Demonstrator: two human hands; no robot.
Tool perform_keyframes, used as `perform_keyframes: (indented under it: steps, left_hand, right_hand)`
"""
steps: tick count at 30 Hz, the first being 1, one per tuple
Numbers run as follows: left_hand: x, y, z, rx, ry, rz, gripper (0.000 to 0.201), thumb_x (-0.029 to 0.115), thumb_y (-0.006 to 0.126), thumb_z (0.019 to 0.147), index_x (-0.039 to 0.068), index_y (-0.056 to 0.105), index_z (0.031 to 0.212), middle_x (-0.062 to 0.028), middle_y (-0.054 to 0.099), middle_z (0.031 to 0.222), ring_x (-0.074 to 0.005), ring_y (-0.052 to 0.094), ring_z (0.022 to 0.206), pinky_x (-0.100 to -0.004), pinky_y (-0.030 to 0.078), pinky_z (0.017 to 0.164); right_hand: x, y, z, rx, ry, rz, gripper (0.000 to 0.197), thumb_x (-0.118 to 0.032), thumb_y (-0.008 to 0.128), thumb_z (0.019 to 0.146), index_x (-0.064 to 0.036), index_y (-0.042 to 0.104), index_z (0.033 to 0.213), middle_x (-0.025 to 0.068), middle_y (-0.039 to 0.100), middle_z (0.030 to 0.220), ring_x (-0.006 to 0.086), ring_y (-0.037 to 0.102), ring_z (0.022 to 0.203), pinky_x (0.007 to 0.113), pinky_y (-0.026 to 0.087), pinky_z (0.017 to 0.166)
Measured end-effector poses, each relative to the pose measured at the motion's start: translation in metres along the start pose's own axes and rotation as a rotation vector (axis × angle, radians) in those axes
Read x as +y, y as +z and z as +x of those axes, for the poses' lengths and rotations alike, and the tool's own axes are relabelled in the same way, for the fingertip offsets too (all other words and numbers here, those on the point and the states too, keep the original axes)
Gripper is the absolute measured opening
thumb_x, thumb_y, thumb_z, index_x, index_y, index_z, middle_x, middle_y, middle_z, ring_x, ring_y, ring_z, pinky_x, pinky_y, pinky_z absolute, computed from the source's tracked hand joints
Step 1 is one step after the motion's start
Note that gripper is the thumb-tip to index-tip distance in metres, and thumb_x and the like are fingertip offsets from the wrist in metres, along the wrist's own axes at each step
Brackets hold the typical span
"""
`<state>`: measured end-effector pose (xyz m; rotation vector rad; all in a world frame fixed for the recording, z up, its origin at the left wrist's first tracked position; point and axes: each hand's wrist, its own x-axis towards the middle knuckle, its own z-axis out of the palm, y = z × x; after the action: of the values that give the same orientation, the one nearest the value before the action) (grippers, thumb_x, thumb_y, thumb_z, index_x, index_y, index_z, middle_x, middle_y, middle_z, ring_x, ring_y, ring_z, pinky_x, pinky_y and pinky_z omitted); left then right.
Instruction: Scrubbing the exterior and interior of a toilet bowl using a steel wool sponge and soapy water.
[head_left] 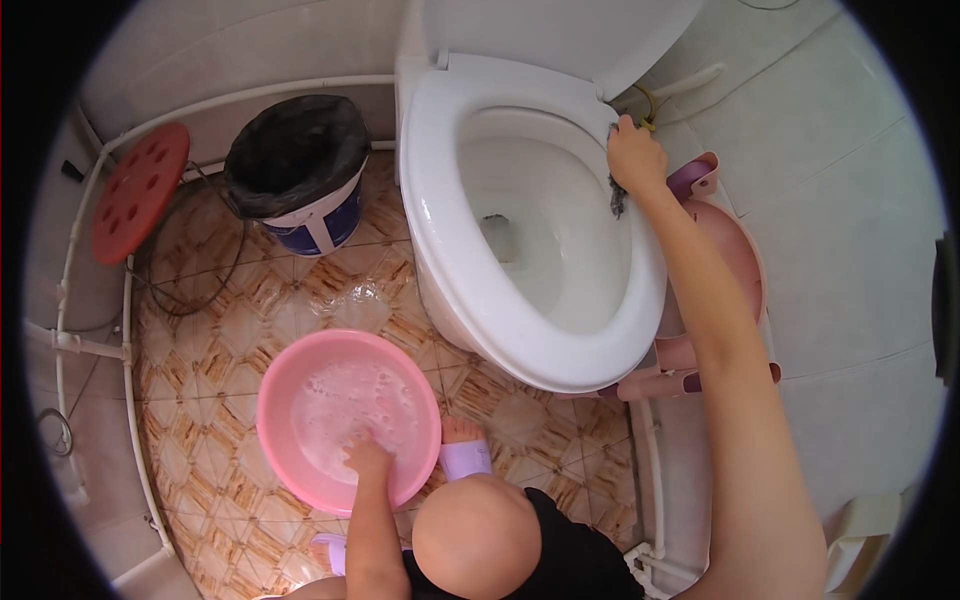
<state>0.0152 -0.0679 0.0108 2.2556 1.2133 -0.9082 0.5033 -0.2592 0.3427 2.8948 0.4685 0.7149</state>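
My right hand (636, 157) is closed on a crumpled dark grey rag (617, 197) and presses it to the right rim of the white toilet seat (440, 225). Part of the rag hangs over the inner edge, above the bowl (565, 270). The white lid (560, 30) stands raised behind the seat. My left hand (368, 457) dips into a pink basin (275, 400) on the floor. Foamy water (350, 395) in the basin hides its fingertips, so I cannot tell whether they hold anything.
A bucket (325, 225) lined with a black bag (295, 150) stands left of the toilet. A red round stool seat (140, 195) leans by the wall pipes. Pink holders (735, 250) line the right wall. Water wets the tiled floor (350, 300) behind the basin.
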Motion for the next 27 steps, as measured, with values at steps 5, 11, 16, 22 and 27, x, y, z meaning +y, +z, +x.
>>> perform_keyframes:
  steps: [5,11,16,22,27]
  left_hand:
    - [-0.001,-0.003,-0.001,-0.031,-0.016,-0.011,0.090,0.036,0.079,0.069,0.019,0.034,0.146,-0.0134,0.030,0.151,-0.0409,0.032,0.136,-0.0593,0.036,0.102]
    - [-0.003,-0.001,-0.001,-0.002,-0.007,-0.082,0.093,0.032,0.080,0.069,0.019,0.031,0.147,-0.0137,0.029,0.151,-0.0414,0.030,0.137,-0.0605,0.035,0.103]
    - [-0.002,0.000,-0.002,0.015,-0.014,-0.091,0.092,0.031,0.081,0.069,0.018,0.033,0.146,-0.0142,0.029,0.151,-0.0421,0.030,0.137,-0.0610,0.035,0.103]
    - [-0.004,0.004,0.007,-0.054,-0.026,-0.007,0.092,0.034,0.081,0.069,0.019,0.033,0.146,-0.0141,0.029,0.151,-0.0424,0.030,0.136,-0.0610,0.035,0.103]
    - [-0.006,0.003,0.008,-0.046,-0.030,-0.002,0.084,0.036,0.077,0.073,0.020,0.036,0.145,-0.0144,0.030,0.151,-0.0420,0.026,0.138,-0.0606,0.034,0.104]
  right_hand:
    - [0.020,-0.044,-0.075,-0.198,0.095,0.071,0.030,-0.029,0.042,0.094,-0.0048,0.050,0.110,0.0257,0.064,0.099,0.0475,0.061,0.091,0.055,0.048,0.083]
    - [0.044,-0.027,-0.060,-0.171,-0.045,0.157,0.030,-0.031,0.046,0.094,-0.0064,0.048,0.113,0.0261,0.062,0.100,0.0486,0.060,0.092,0.057,0.046,0.083]
    - [0.030,0.020,0.031,-0.061,-0.178,0.173,0.035,-0.034,0.046,0.095,-0.0091,0.046,0.120,0.0257,0.057,0.111,0.0471,0.058,0.098,0.054,0.047,0.084]
    - [0.017,0.036,0.072,-0.033,-0.146,0.229,0.037,-0.037,0.047,0.095,-0.0133,0.049,0.122,0.0213,0.056,0.116,0.0442,0.059,0.101,0.050,0.048,0.086]
    - [0.039,0.005,-0.012,-0.051,-0.213,0.318,0.033,-0.038,0.053,0.090,-0.0148,0.055,0.114,0.0175,0.056,0.111,0.0398,0.060,0.099,0.047,0.048,0.085]
